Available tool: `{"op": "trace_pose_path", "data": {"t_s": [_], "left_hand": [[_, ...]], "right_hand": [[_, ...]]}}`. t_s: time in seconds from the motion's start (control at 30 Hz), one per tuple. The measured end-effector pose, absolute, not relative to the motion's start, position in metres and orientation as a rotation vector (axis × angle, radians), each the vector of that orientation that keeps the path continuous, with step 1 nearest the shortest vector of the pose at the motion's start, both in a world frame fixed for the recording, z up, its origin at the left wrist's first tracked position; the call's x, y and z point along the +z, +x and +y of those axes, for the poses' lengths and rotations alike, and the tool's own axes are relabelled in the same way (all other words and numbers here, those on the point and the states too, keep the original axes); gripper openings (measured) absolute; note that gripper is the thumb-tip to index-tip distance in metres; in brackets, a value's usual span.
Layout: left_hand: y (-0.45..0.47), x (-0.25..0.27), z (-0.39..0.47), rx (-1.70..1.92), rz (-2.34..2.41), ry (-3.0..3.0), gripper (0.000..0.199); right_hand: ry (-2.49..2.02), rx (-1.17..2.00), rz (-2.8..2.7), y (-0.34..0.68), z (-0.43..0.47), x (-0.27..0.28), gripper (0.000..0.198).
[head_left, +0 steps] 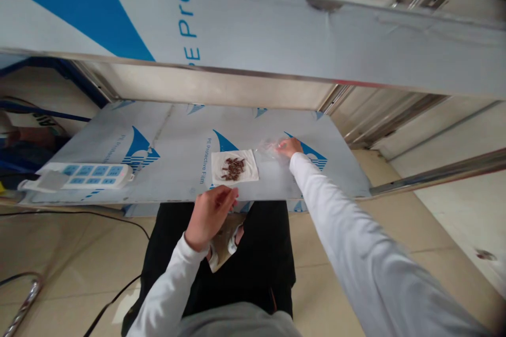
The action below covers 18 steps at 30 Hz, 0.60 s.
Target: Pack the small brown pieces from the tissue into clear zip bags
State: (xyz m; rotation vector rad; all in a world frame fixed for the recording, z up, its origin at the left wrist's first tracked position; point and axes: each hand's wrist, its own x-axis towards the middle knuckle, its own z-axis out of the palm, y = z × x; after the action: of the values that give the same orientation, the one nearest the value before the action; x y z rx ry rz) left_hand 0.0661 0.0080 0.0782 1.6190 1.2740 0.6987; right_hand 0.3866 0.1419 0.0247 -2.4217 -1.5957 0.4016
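The right hand (290, 146) is reaching over the table (177, 139), its fingers narrowing on one clear plastic bag (268, 148), apparently pinching the thin film to control it. Just left of those fingers, and just beyond the left ones, one white sheet (253, 169), paper or cloth, is lying flat. It is carrying one pile of small brown screws (234, 168), or screw-like pieces; they are overlapping too much for an exact count. The sheet is probably serving to gather such small pieces and make them stand out against a pale ground.

The left hand (207, 214) is hovering at the table's near edge, thumb and forefinger coming close together; whether they are holding anything, I cannot tell. It is probably waiting there to stay near the pile without covering it.

Well to the left of the left fingers, one white power strip (124, 174) is lying with about eight blue socket panels showing, likely sitting aside to leave working room. One shelf (356, 47) is spanning beyond and above both hands' fingers.
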Motion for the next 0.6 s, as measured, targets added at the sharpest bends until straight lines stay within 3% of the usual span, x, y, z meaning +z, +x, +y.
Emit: {"op": "trace_pose_path", "data": {"t_s": [0.17,0.37,0.6], "left_hand": [[0.043,0.072,-0.009,0.682,1.324,1.492,0.038],[0.031,0.074,-0.012,0.670,1.327,1.433,0.038],[0.028,0.067,-0.014,0.691,1.286,1.368,0.042]], "right_hand": [[-2.619,0.270,-1.559,0.380,0.161,0.003,0.075],[-2.626,0.328,-1.639,0.378,0.172,-0.006,0.035],[-2.433,0.364,-1.691,0.389,0.174,-0.003,0.033]]}}
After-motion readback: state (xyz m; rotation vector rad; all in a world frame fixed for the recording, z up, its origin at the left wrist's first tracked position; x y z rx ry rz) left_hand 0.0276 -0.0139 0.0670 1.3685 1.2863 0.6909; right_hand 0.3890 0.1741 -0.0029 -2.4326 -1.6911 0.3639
